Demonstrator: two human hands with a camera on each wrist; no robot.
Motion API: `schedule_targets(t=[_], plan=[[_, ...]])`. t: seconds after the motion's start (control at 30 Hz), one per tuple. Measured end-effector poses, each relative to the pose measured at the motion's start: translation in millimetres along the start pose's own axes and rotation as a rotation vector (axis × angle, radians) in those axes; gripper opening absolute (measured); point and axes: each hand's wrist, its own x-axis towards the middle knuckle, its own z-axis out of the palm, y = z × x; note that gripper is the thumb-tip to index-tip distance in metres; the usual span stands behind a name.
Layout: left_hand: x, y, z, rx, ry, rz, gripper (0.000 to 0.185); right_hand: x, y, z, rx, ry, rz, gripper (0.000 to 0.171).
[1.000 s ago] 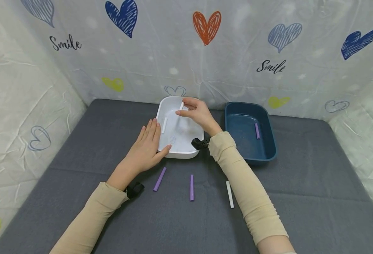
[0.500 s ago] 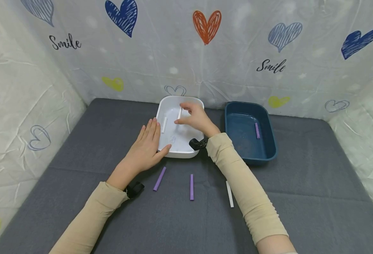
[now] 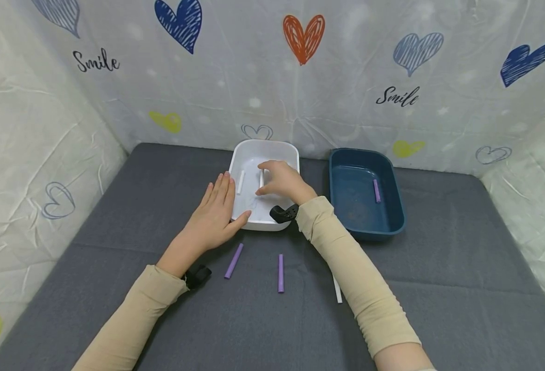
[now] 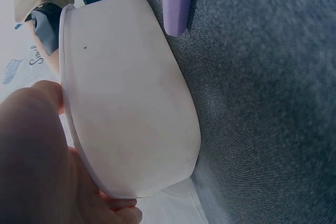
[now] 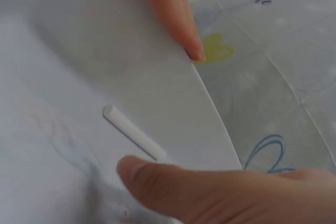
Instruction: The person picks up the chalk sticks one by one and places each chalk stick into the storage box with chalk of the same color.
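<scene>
My left hand (image 3: 213, 214) lies along the near left side of a white tray (image 3: 294, 152), fingers straight and touching its rim. In the left wrist view, the thumb (image 4: 50, 92) is at the rim beside the tray's outer wall (image 4: 128, 93). My right hand (image 3: 283, 181) is inside the tray, thumb and index finger at the two ends of a white chalk stick (image 3: 261, 178), pinching it lengthwise near the floor. Another white chalk stick (image 3: 241, 182) lies to its left. The right wrist view shows a lying white chalk stick (image 5: 134, 132) beyond the thumb (image 5: 152, 184).
A dark blue tray (image 3: 399, 221) stands to the right, with a purple chalk stick (image 3: 376, 190) inside. On the grey cloth in front lie two purple chalk sticks, left (image 3: 233, 261) and middle (image 3: 280, 273). A white chalk stick (image 3: 337, 289) is partly covered by the right sleeve.
My right hand has come toward me and down into the white tray with the chalk stick. The right sleeve now covers more of the white chalk on the cloth. The left hand stays put.
</scene>
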Motion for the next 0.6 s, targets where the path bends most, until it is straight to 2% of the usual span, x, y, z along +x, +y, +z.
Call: schedule_targets(t=[0.37, 0.6], plan=[[0.9, -1.0, 1.7, 0.006, 0.013, 0.005, 0.089, 2.1, 1.3, 6.8, -0.177, -0.053, 0.014, 0.07], [0.6, -1.2, 2.0, 0.001, 0.006, 0.002, 0.088, 0.0, -0.3, 8.0, -0.202, -0.051, 0.024, 0.069]])
